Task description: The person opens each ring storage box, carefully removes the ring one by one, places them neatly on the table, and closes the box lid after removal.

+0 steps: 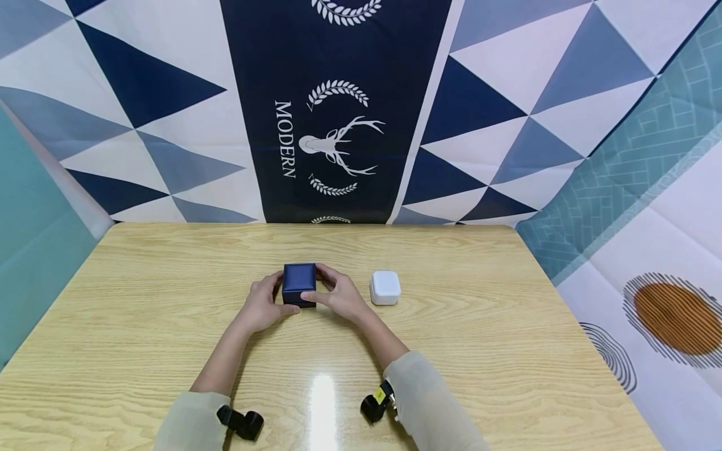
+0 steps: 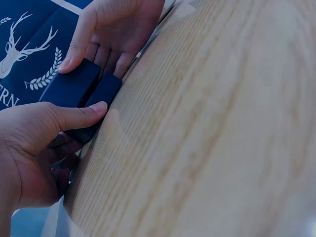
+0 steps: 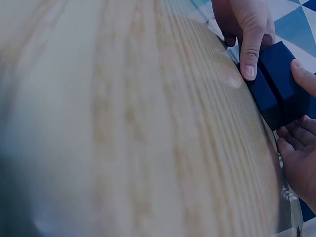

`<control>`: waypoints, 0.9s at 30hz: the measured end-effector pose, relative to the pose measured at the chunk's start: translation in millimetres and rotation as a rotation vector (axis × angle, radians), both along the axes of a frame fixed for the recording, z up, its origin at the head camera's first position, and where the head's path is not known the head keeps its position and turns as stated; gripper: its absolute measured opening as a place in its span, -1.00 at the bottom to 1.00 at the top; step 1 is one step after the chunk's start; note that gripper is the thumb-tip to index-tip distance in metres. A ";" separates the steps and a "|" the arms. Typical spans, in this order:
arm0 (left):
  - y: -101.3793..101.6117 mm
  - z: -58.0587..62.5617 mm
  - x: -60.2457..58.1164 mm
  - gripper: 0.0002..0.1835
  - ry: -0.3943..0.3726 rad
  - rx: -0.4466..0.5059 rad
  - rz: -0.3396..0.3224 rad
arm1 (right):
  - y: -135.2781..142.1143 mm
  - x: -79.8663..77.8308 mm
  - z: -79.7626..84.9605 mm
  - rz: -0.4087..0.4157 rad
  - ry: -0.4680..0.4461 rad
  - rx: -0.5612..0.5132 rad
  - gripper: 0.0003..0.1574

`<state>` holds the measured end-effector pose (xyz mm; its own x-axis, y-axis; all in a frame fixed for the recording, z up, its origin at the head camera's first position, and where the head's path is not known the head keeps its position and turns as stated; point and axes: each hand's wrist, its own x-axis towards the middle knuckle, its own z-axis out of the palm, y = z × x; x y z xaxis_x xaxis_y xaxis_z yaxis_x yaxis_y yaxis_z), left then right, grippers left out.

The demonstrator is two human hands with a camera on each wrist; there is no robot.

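Box (image 1: 299, 277), square and dark blue: our left hand (image 1: 264, 305) and right hand (image 1: 341, 297) grip it, 1 per side, on the wood-grain worktop (image 1: 474, 351).

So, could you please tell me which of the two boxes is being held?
The blue box: the left hand and the right hand grip it, while the white box to its right stands untouched.

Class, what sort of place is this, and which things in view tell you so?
Probably an indoor recording set-up: a wood-grain table, a geometric-patterned backdrop with a stag print behind it, and two small black wrist cameras.
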<state>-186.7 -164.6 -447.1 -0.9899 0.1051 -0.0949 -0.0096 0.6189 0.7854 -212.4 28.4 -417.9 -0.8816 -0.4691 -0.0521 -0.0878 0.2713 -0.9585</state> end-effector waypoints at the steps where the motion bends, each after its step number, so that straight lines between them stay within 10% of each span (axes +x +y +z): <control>1: -0.1 0.1 0.1 -0.06 0.000 -0.001 0.000 | -0.1 -1.9 -3.0 0.001 -0.002 0.002 -0.06; 9: -0.7 0.7 -0.1 -0.06 -0.001 -0.003 -0.002 | -1.0 -16.7 -29.4 -0.011 0.000 0.005 -0.02; 27: 0.5 1.3 0.3 -0.07 0.005 -0.014 0.007 | -1.4 -16.1 -26.4 0.003 0.007 0.004 -0.04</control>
